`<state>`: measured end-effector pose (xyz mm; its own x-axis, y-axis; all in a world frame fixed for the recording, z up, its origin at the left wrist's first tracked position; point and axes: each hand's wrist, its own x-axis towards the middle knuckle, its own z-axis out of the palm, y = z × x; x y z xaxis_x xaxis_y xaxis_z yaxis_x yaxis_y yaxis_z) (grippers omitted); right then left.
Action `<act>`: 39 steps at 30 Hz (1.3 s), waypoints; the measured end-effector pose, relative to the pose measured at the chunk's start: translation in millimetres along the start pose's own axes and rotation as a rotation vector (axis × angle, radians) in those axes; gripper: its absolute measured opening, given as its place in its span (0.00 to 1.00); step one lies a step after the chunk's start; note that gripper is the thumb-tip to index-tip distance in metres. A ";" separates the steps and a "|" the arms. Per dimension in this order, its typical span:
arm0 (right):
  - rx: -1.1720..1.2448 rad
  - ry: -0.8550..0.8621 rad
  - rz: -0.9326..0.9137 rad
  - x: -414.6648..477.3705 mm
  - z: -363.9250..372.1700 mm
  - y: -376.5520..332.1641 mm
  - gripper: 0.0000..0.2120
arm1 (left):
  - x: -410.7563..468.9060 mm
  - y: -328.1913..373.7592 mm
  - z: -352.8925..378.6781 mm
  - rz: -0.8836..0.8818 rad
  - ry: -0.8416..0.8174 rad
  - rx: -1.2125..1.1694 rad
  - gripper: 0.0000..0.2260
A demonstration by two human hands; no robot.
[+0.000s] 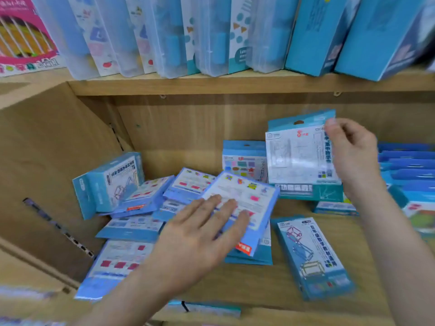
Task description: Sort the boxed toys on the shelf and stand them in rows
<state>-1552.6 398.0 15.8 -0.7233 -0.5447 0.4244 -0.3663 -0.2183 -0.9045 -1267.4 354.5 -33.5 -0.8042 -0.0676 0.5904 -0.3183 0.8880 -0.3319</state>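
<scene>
Several blue boxed toys lie jumbled on the lower wooden shelf (277, 285). My left hand (200, 234) lies flat with straight fingers on a blue-and-white flat box (249, 196) that tilts atop the pile. My right hand (353, 156) pinches the right edge of a white-fronted box (296, 156), holding it upright near the back. Behind it another blue box (242, 161) stands upright. A long box with frame shapes (310, 255) lies flat at the front right. One box (110, 182) leans at the left.
The upper shelf (235, 83) carries a row of clear plastic cases and blue boxes standing upright, with a pink box (23, 36) at far left. Stacked blue boxes (407, 165) lie at the right. The shelf's side wall (54, 172) closes the left.
</scene>
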 end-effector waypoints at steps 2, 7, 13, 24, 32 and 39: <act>-0.089 -0.004 -0.072 0.6 -11.7 0.4 0.07 | -3.1 26.9 14.0 0.047 -0.025 -0.050 0.15; -0.094 0.136 -0.082 -0.5 -23.2 -6.8 0.10 | 0.2 63.3 36.9 0.028 -0.298 -0.201 0.13; 0.072 -0.031 0.422 -36.5 -4.7 13.9 0.15 | 7.8 -0.2 0.6 -0.207 -0.472 -0.529 0.21; 0.137 0.047 0.457 -86.0 13.8 45.4 0.06 | 11.6 -69.1 51.7 -0.426 -0.456 0.166 0.14; 0.457 0.304 0.606 -99.7 30.6 45.5 0.07 | 21.1 -26.2 -18.8 -0.444 0.065 0.059 0.16; 0.303 0.627 0.045 -62.6 -31.4 22.2 0.10 | -0.3 43.9 -2.6 -0.096 -0.036 -0.101 0.17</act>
<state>-1533.8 452.6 -29.5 -0.9687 -0.0083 0.2481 -0.2148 -0.4725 -0.8547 -1279.9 394.6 -46.3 -0.7905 -0.1694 0.5886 -0.3442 0.9177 -0.1982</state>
